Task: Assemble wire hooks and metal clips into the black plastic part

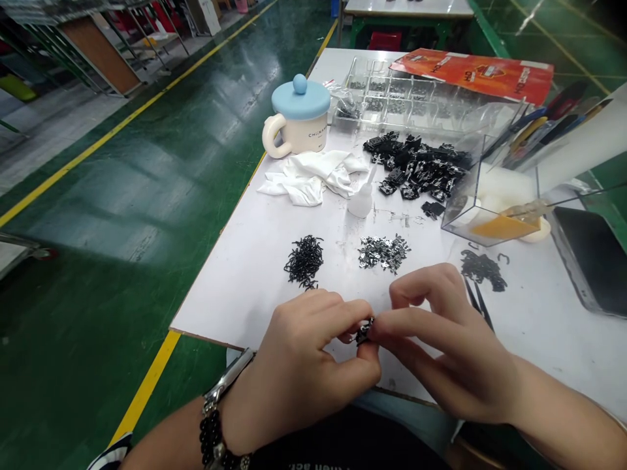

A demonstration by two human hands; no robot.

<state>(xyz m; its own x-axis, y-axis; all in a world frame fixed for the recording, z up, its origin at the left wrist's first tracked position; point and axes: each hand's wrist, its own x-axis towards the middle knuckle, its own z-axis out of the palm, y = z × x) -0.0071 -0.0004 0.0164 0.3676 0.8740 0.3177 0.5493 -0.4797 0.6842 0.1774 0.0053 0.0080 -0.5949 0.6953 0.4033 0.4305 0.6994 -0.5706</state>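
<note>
A small black part with shiny metal bits [363,331] is pinched between the thumb and forefinger of my left hand [318,349], near the table's front edge. My right hand [448,346] has its thumb and forefinger pressed together against the part's right side; whether they hold a separate small piece is hidden. Beyond my hands lie a pile of thin black pieces [304,260], a pile of small silver pieces [383,252] and a pile of black curved pieces [484,269]. Black tweezers [479,301] rest just behind my right hand. Farther back is a large heap of black parts [421,163].
On the white table [235,281] are a lidded mug [306,124], a white cloth [313,176], a small translucent bottle [360,202], a compartment box [377,117], an orange-red packet [480,73], a clear tool holder [490,202] and a dark phone [592,258].
</note>
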